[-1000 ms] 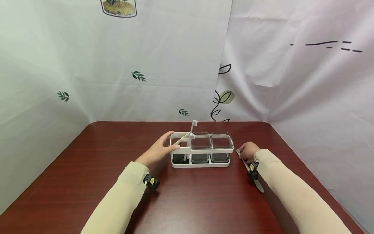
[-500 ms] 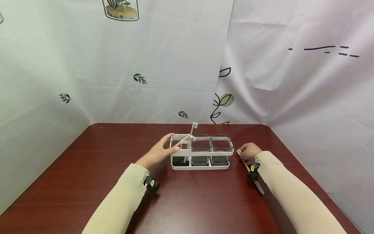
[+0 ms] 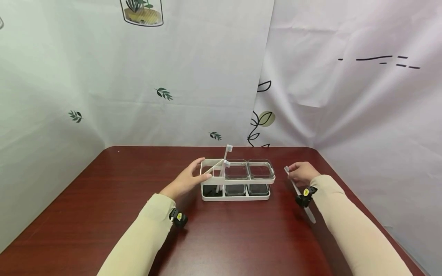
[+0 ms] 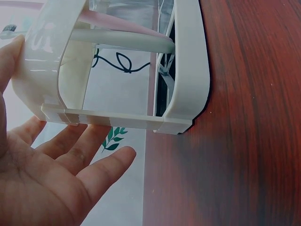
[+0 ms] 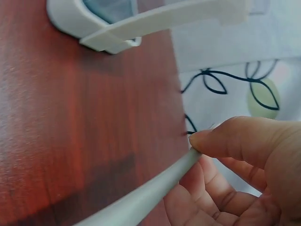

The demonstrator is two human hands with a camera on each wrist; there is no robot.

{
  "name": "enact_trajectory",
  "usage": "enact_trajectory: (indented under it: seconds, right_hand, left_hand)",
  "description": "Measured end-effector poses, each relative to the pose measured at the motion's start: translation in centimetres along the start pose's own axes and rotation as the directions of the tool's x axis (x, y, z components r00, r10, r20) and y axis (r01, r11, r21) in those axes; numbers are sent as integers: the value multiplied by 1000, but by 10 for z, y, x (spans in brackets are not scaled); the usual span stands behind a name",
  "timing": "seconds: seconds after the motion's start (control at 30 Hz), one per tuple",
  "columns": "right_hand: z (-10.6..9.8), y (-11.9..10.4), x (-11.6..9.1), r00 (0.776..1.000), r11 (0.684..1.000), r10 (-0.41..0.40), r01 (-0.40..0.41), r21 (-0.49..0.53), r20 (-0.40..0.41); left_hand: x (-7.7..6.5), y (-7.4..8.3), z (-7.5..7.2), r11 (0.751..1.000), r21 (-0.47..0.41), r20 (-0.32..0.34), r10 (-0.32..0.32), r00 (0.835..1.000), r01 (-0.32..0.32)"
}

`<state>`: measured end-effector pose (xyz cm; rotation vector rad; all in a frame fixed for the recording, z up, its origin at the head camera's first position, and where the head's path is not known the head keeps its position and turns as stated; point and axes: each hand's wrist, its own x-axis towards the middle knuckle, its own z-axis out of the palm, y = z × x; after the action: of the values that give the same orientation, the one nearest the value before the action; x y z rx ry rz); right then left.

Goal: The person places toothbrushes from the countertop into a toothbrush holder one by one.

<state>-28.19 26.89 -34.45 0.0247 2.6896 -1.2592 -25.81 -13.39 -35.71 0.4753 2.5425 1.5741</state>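
Note:
A white toothbrush holder (image 3: 250, 181) stands on the table, with my left hand (image 3: 184, 179) gripping its left end, thumb at the front and fingers along the side. Two toothbrushes lean in a slot of it: a pink toothbrush (image 4: 110, 22) and a pale grey toothbrush (image 4: 124, 40). To the right of the holder, my right hand (image 3: 304, 172) pinches another pale toothbrush (image 3: 295, 187) near its bristle end, between thumb and fingers. Its handle (image 5: 146, 200) slants back under the wrist, above a shadow on the table. The bristles are hidden by the fingers in the right wrist view.
Two clear glass cups, a middle cup (image 3: 236, 171) and a right cup (image 3: 261, 171), sit in the holder. The dark red wooden table (image 3: 235, 237) ends at white printed cloth (image 3: 207, 76) behind and at both sides.
My right hand has risen and shifted slightly right and away, carrying the toothbrush with it off its earlier place. The left hand and holder stay put.

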Motion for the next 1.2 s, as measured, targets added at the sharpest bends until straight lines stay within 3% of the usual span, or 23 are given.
enact_trajectory:
  seconds: [0.33, 0.7, 0.93, 1.03, 1.2]
  right_hand:
    - [-24, -11, -14, 998, 988, -35, 43, 147, -57]
    - [-39, -33, -28, 990, 935, -106, 132, 328, -96]
    - [-39, -47, -33, 987, 908, -131, 159, 387, -99]
    - [-38, -53, -35, 985, 890, -139, 172, 423, -107]
    - [-33, -59, -37, 980, 843, -164, 197, 501, -110]
  left_hand:
    - [1, 2, -1, 1000, -2, 9, 25, 1000, -25]
    - [0, 3, -2, 999, 16, 3, 47, 999, -47]
    - [-16, 31, -4, 1000, -28, 24, 3, 1000, -3]
    - [-14, 27, -4, 1000, -28, 29, 4, 1000, -3]
    - [-3, 8, -2, 1000, -23, 20, 15, 1000, -14]
